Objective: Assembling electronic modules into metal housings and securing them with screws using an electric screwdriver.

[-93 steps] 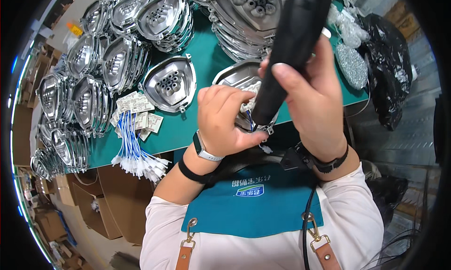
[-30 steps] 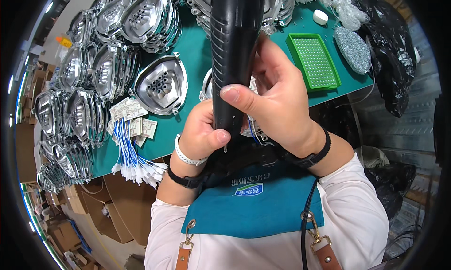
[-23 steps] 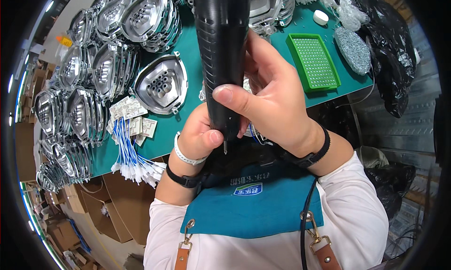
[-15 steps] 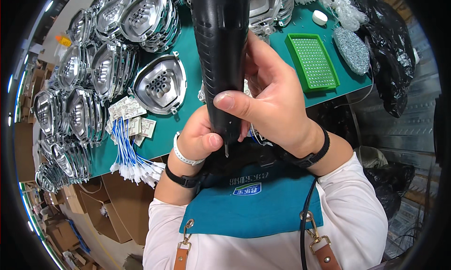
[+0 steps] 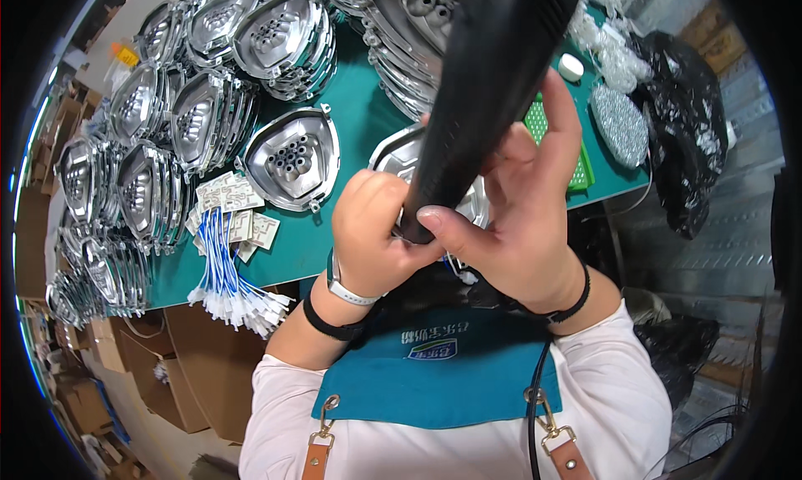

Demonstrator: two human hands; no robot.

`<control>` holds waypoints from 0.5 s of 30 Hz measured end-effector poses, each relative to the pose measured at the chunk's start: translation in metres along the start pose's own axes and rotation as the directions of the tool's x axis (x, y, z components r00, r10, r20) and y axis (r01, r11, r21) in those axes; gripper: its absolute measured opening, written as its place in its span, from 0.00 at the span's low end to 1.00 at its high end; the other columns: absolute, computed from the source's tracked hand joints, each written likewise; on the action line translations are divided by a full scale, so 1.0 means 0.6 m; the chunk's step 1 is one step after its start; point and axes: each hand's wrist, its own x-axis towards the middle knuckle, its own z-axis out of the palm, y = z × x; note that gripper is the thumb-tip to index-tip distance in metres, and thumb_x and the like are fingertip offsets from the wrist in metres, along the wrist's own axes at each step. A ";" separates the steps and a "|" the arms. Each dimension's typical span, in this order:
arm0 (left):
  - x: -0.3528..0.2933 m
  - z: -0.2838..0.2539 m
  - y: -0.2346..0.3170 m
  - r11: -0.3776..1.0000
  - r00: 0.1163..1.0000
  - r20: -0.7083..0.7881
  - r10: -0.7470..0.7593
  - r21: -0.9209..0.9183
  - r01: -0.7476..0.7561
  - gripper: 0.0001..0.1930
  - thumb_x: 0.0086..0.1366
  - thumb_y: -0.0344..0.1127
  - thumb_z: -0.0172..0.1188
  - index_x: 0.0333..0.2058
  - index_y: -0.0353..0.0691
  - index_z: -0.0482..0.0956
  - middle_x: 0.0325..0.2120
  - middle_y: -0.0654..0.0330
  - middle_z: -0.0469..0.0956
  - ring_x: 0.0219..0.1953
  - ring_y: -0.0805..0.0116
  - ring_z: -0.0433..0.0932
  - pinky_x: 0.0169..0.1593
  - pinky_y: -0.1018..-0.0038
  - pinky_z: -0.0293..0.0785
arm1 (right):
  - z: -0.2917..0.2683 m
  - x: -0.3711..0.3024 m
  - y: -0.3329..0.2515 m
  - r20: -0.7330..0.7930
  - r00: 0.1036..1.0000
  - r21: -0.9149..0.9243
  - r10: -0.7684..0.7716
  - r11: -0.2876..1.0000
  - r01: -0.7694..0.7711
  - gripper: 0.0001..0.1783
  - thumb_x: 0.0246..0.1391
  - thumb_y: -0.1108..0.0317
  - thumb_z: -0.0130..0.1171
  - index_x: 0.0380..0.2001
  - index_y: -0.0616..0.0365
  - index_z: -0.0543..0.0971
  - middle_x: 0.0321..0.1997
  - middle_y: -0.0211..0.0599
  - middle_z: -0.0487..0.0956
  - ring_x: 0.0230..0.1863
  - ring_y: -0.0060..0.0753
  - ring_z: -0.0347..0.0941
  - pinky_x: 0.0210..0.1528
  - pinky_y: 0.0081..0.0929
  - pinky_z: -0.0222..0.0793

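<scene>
The left hand [image 5: 368,221] curls its fingers at the black driver's [image 5: 484,96] near end, their hold hidden. Slanting over the bench [image 5: 292,246], it looks stiff, heavyish, best held mid-barrel; the right hand [image 5: 535,221] cradles it loosely, index finger extended.

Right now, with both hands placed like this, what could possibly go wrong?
The tip of the black tool is out of sight at the left hand; a slip might hurt it. The tool also covers part of the metal housing, so misalignment could go unnoticed. The blue-and-white wires hang over the table edge; the nearby left forearm might snag them.
</scene>
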 end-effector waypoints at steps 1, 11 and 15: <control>0.001 0.004 0.011 0.988 0.993 -0.091 0.072 0.144 -0.058 0.19 0.37 0.37 0.73 0.29 0.40 0.76 0.21 0.59 0.71 0.25 0.57 0.70 0.30 0.67 0.67 | -0.001 -0.003 0.000 -0.010 1.000 -0.026 0.024 0.999 -0.024 0.59 0.44 0.80 0.65 0.67 0.57 0.32 0.57 0.52 0.68 0.55 0.42 0.70 0.55 0.36 0.68; -0.011 -0.036 -0.005 0.985 0.977 -0.128 0.172 -0.011 -0.175 0.15 0.48 0.39 0.67 0.31 0.37 0.76 0.26 0.56 0.74 0.30 0.54 0.73 0.38 0.64 0.69 | 0.000 0.016 -0.030 -0.208 0.973 0.459 0.097 0.888 0.009 0.50 0.45 0.71 0.61 0.66 0.54 0.43 0.47 0.45 0.70 0.46 0.40 0.70 0.53 0.37 0.69; -0.004 -0.023 0.008 0.966 0.981 -0.146 -0.126 0.206 0.155 0.18 0.40 0.34 0.67 0.34 0.42 0.77 0.40 0.55 0.72 0.42 0.55 0.69 0.48 0.62 0.65 | -0.009 0.035 -0.029 -0.245 0.969 0.339 -0.009 0.936 0.094 0.46 0.51 0.53 0.63 0.63 0.53 0.47 0.32 0.40 0.70 0.32 0.31 0.69 0.36 0.33 0.70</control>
